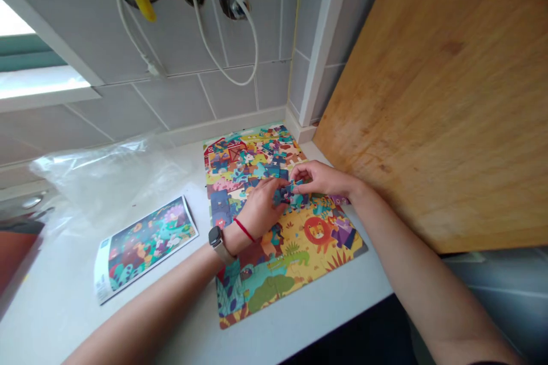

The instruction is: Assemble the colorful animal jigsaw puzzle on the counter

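Roughly halfway, by my read
Puzzle (299, 251): I see it lying flat on the bench, its far end near the back wall corner, its near end close to the front edge
Done: near half looks joined, lion, crocodile and green leaves sitting flush
Left: far half is covered in loose pieces (257, 159) lying jumbled on the board, none seated as far as I can tell
Left hand (261, 205): fingers curled down over a bluish piece (286, 194) at mid-board, pinching it
Right hand (321, 178): fingertips meeting the same piece from the other side; I cannot tell which hand bears it
Right-hand room: wooden board (440, 97) leans just beside the puzzle's right edge, so that forearm is hemmed in
Left-hand room: bare bench, then the reference picture (145, 245) near the front edge, plastic bag (107, 171) behind it toward the wall
Front edge: near corner of the puzzle sits close to the drop
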Available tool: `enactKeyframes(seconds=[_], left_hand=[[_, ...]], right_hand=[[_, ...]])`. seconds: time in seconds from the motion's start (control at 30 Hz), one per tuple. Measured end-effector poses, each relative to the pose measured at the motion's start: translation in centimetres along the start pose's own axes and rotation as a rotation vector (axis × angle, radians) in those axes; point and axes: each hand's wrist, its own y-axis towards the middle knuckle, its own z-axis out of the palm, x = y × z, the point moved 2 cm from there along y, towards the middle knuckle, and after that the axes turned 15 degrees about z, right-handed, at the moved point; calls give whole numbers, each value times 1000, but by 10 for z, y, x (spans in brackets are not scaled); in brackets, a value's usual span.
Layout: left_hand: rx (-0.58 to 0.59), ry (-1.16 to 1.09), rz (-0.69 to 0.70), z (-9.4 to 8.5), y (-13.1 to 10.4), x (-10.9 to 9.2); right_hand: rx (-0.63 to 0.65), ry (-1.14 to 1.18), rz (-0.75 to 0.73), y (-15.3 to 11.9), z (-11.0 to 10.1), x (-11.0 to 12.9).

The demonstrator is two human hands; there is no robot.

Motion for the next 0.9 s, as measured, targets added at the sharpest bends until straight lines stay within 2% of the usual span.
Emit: enactKeyframes(seconds=[0.13, 0.23, 0.3, 0.4, 0.57, 0.7, 0.8, 0.9], left_hand=[[-14, -281, -57, -8, 7, 6], [-33, -451, -48, -12, 12, 3], [-43, -536, -17, -12, 13, -1], [-59, -629, 2, -8, 12, -2], [-102, -583, -6, 4, 6, 3], [-106, -437, 22, 8, 6, 0], [-94, -259, 13, -12, 14, 2], [-78, 13, -62, -58, 21, 18]], right_hand=[[-106, 137, -58, -4, 0, 9], [-142, 163, -150, -8, 2, 17], [-114, 76, -182, -10, 6, 19], [-30, -143, -140, -10, 12, 17], [-6, -348, -117, -5, 14, 10], [18, -422, -54, -3, 15, 6], [-2, -394, -22, -3, 15, 6], [-37, -360, -28, -2, 14, 7]])
